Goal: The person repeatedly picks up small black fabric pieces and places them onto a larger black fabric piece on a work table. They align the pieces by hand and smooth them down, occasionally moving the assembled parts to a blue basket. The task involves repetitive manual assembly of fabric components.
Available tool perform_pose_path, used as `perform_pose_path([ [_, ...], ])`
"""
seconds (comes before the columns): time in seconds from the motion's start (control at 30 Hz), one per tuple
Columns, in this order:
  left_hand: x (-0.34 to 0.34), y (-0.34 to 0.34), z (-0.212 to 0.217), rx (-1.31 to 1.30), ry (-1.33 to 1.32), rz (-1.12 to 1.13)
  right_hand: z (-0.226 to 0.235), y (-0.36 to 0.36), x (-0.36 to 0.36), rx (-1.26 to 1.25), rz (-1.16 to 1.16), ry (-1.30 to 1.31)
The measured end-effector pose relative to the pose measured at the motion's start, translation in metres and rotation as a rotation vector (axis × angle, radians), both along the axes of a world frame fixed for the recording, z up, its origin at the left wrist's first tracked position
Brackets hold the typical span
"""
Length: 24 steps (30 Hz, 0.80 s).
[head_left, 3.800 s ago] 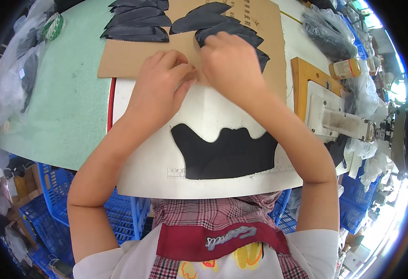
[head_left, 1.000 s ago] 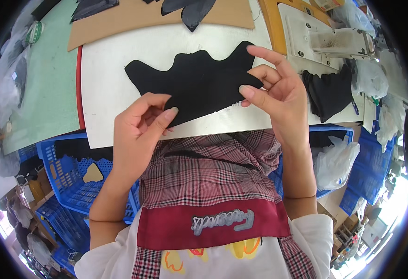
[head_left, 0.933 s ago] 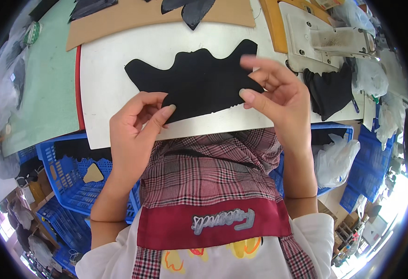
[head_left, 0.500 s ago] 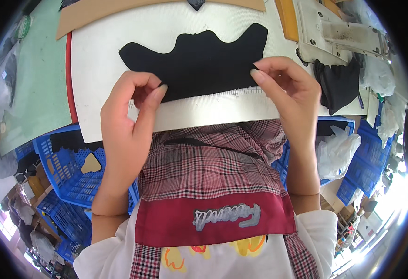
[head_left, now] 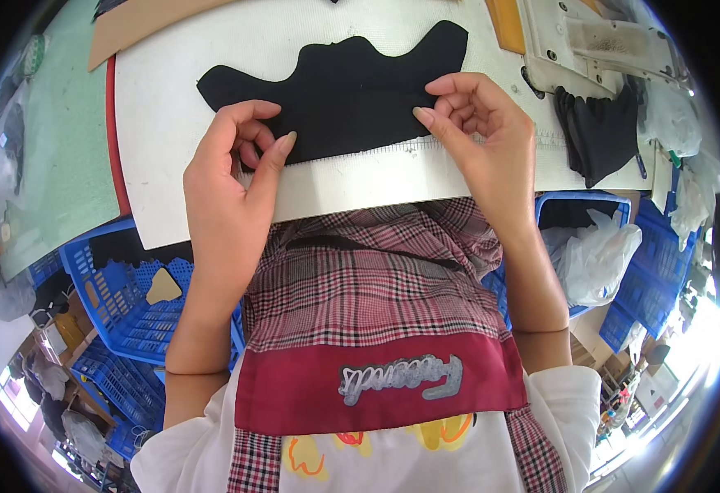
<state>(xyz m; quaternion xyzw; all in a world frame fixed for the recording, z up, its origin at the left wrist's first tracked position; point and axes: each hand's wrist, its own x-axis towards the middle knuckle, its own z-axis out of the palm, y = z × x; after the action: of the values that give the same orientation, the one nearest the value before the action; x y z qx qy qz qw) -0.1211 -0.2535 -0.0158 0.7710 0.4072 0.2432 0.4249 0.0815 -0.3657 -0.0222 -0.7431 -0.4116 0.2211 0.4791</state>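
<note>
A black cut fabric piece (head_left: 351,94), with a wavy far edge and two pointed side flaps, lies flat on the white tabletop (head_left: 163,164). Its near edge runs along a marked ruler strip (head_left: 335,158). At the left part of the fabric rests my left hand (head_left: 232,168), thumb and forefinger spread apart on the cloth, the other fingers curled. My right hand (head_left: 487,123) touches the right side, its forefinger and thumb tips also apart. Parts of the cloth's side edges are hidden under both hands.
Stacked black fabric pieces (head_left: 594,131) hang at the table's right, beside a pale metal machine (head_left: 590,41). Blue crates (head_left: 130,320) stand below the table on both sides, with a white plastic bag (head_left: 598,259) at the right. A brown board (head_left: 142,29) lies at the far left.
The fabric has shifted slightly away from me and left. Both hands' thumbs and forefingers, close together before, have parted. My right hand has moved left and farther up the cloth.
</note>
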Motion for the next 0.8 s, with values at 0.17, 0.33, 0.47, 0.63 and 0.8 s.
perform_pose_path([
  [0.17, -0.0012, -0.0003, -0.0015, 0.015, -0.002, 0.0, -0.0004, 0.0001, -0.0007, 0.003, 0.003, -0.005],
  [0.33, -0.0019, -0.0004, -0.0029, 0.037, -0.004, 0.0, -0.0009, -0.0001, -0.0014, 0.008, 0.008, -0.029],
  [0.47, -0.0016, -0.0004, -0.0027, 0.033, -0.002, 0.001, 0.0, 0.0, -0.0025, 0.011, 0.009, -0.02],
  [0.63, -0.0006, -0.0009, -0.0015, 0.008, 0.013, 0.0, 0.0005, -0.0001, -0.0023, 0.004, 0.013, -0.045],
  [0.8, -0.0004, -0.0006, -0.0037, 0.045, 0.016, -0.011, 0.0001, -0.0004, -0.0029, -0.003, 0.014, -0.088],
])
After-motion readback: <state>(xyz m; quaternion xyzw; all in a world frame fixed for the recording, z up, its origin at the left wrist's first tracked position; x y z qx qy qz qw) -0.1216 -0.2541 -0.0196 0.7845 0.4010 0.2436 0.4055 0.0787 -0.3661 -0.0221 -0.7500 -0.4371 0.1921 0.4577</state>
